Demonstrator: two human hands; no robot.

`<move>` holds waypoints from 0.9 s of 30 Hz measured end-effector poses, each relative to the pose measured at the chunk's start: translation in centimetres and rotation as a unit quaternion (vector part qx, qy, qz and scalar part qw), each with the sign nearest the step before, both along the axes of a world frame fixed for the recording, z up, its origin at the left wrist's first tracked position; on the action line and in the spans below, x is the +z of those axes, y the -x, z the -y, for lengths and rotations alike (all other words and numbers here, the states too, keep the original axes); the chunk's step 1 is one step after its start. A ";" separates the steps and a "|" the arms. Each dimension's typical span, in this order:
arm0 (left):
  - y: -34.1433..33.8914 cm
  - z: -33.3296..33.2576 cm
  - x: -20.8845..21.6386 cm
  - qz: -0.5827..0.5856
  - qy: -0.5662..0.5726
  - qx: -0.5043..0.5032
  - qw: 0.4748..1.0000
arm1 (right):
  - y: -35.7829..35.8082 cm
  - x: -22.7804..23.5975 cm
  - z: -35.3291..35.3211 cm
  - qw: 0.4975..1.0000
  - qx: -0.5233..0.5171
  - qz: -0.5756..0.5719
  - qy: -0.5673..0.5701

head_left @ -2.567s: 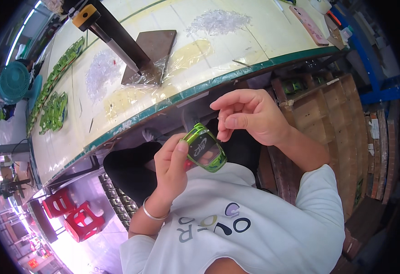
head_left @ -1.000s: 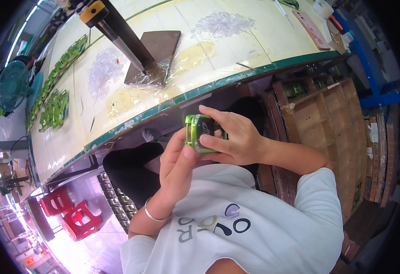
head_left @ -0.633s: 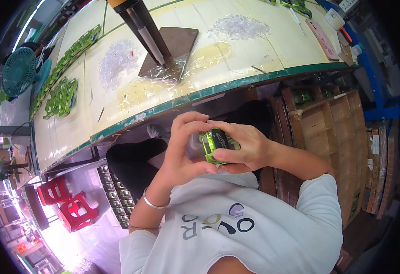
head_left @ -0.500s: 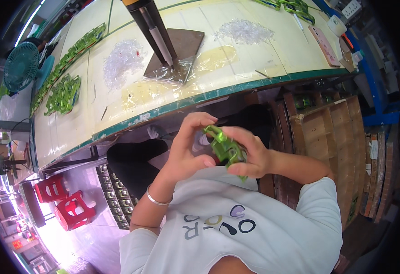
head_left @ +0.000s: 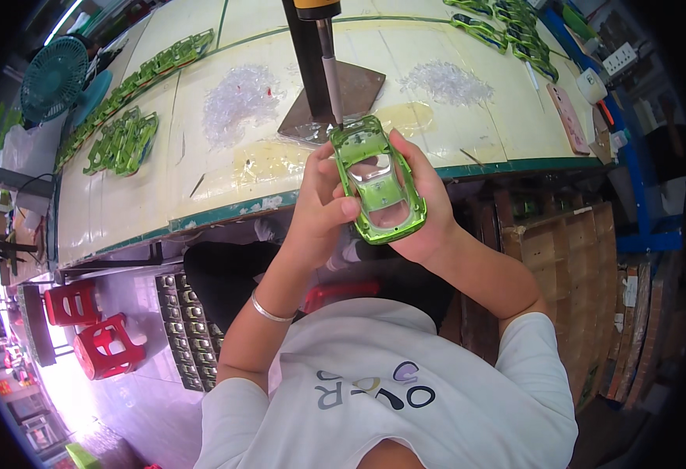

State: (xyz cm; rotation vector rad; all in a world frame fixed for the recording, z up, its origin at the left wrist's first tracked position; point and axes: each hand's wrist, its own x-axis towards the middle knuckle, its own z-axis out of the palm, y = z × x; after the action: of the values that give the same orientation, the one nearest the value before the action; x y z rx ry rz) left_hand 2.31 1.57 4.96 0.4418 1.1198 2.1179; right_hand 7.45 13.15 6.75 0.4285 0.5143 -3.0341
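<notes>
A shiny green toy car body shell (head_left: 380, 192) with open window gaps is held in both hands above the table's front edge. My left hand (head_left: 319, 205) grips its left side, thumb on the edge. Along the right side wrap the fingers of my right hand (head_left: 427, 205), partly hidden by the shell. The shell's far end lies close to the tip of an upright rod tool (head_left: 330, 86) with a yellow-and-black top; I cannot tell whether they touch. Behind it is a brown base plate (head_left: 365, 84).
Small clear plastic pieces lie in a left pile (head_left: 237, 109) and a right pile (head_left: 451, 83). Rows of green shells (head_left: 128, 142) stand at the left, more (head_left: 515, 31) at the far right. A pink phone (head_left: 567, 119) lies near the right edge. A green fan (head_left: 55, 78) stands far left.
Both hands have moved up and forward from my lap to the tool. The shell has turned from edge-on to lengthwise, and both hands now hold it. The view has shifted slightly.
</notes>
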 end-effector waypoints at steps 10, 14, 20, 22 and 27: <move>1.0 0.0 1.2 -0.009 -0.001 -0.001 1.000 | 0.0 2.4 0.5 0.998 0.002 -0.031 -0.061; 1.0 0.1 2.0 -0.001 -0.011 -0.008 1.000 | -0.1 2.5 0.5 0.995 0.019 -0.061 -0.071; 1.1 -0.1 2.1 -0.007 -0.004 -0.018 1.000 | -0.5 3.2 0.8 0.997 -0.005 -0.044 -0.057; 1.1 -0.3 2.2 -0.006 -0.012 -0.015 1.000 | -0.5 3.3 0.8 0.997 -0.007 -0.043 -0.058; 0.9 -0.4 2.7 -0.005 -0.010 -0.023 1.000 | -0.6 3.2 0.4 0.996 -0.002 -0.033 -0.078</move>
State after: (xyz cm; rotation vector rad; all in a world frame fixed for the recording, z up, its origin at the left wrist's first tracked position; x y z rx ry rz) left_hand 1.37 1.99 7.65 0.4838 1.0851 2.0911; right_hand 8.08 12.78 9.90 0.3346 0.7595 -3.0328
